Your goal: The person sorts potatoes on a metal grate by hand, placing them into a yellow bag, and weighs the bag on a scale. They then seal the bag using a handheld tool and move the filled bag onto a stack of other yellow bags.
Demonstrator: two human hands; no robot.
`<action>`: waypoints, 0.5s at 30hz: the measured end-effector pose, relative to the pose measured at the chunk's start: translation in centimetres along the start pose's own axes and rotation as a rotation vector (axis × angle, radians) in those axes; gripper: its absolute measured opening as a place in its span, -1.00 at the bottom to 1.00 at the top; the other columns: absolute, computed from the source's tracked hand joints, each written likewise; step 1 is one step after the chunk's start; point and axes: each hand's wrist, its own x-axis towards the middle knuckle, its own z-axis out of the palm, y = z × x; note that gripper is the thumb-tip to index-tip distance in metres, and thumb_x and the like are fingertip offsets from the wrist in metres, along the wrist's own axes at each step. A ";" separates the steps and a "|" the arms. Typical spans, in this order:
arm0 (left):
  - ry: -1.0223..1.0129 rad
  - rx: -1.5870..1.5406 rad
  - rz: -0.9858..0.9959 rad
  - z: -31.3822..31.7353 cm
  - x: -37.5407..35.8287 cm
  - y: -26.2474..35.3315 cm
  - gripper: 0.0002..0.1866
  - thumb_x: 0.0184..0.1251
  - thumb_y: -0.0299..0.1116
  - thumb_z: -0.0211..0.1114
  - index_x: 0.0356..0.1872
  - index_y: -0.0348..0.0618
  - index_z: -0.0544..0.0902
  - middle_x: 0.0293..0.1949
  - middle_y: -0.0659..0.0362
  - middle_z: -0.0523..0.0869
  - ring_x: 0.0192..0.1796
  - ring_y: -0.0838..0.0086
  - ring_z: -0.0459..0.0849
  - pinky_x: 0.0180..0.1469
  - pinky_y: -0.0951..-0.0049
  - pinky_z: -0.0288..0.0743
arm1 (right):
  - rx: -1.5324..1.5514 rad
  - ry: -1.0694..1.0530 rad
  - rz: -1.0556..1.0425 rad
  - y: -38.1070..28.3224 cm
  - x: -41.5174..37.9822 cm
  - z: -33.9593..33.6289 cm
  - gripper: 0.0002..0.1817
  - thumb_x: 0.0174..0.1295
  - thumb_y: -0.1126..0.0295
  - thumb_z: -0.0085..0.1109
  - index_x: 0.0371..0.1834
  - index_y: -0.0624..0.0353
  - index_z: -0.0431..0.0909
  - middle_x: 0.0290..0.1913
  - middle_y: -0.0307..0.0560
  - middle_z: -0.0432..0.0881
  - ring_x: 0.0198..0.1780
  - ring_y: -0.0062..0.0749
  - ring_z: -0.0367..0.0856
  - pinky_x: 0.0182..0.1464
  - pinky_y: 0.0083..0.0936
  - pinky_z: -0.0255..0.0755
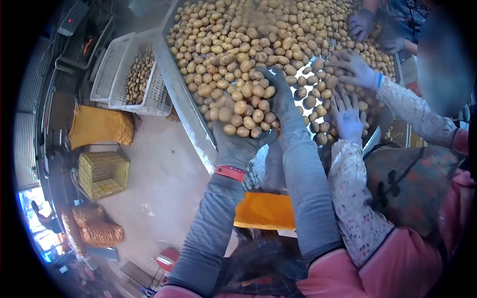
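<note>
Both my hands wear grey gloves and cup a heap of potatoes (248, 107) at the near end of a metal sorting table (191, 119). My left hand (237, 145) curves under the near side, its thumb pointing right. Along the right side of the heap lies my right hand (283, 102), fingers bent inward around the potatoes. Part of the fingers of both hands is hidden by the potatoes. To the right of my right hand, scattered potatoes (309, 102) lie on a bright, white-looking surface.
At right, a co-worker's gloved hands (349, 119) touch potatoes close to my right arm; another person's gloved hand (361, 25) is farther back. White crates (115, 74), a filled orange sack (99, 126) and a yellow crate (104, 174) stand left. An orange sheet (265, 211) hangs below my arms.
</note>
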 end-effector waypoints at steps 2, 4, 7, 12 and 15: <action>-0.022 0.788 -0.002 -1.5 1.9 -0.4 0.13 0.05 0.60 0.09 0.55 0.15 0.02 0.55 0.30 0.12 0.58 0.35 0.02 0.59 0.02 -0.32 | 0.150 -0.026 0.131 -1.1 1.2 1.0 -0.31 0.34 -0.16 -0.03 0.33 0.16 0.45 0.35 0.00 0.42 0.28 -0.33 0.44 0.27 -0.49 0.38; -0.096 0.682 -0.001 -2.8 3.4 -0.3 0.12 0.04 0.58 0.13 0.54 0.15 0.04 0.54 0.29 0.15 0.57 0.34 0.03 0.59 0.07 -0.27 | 0.121 -0.125 0.152 0.9 4.0 0.2 -0.32 0.34 -0.13 -0.03 0.33 0.16 0.45 0.35 0.00 0.42 0.29 -0.33 0.44 0.28 -0.49 0.37; -0.162 -0.205 -0.053 -3.0 3.2 -1.9 0.10 0.02 0.52 0.24 0.50 0.13 0.11 0.48 0.29 0.28 0.53 0.36 0.14 0.58 0.18 -0.17 | 0.019 -0.343 0.198 3.9 7.2 -0.6 -0.35 0.34 -0.09 -0.03 0.34 0.16 0.44 0.36 -0.01 0.42 0.30 -0.34 0.42 0.30 -0.48 0.35; -0.185 -0.291 0.028 -1.2 0.1 -1.9 -0.24 0.17 0.34 0.22 0.34 0.25 0.36 0.38 0.36 0.40 0.43 0.40 0.32 0.51 0.27 0.11 | -0.004 -0.467 0.163 6.6 5.5 -0.6 -0.38 0.35 -0.02 -0.02 0.34 0.16 0.43 0.36 -0.03 0.41 0.32 -0.35 0.40 0.32 -0.47 0.32; -0.374 -1.100 0.022 0.0 -0.2 -10.1 -0.37 0.29 0.24 0.12 0.32 0.26 0.39 0.35 0.35 0.44 0.42 0.43 0.33 0.50 0.32 0.14 | 0.037 -0.418 0.096 7.4 3.1 -1.2 -0.40 0.35 0.02 -0.01 0.35 0.16 0.42 0.37 -0.04 0.41 0.34 -0.35 0.39 0.34 -0.47 0.30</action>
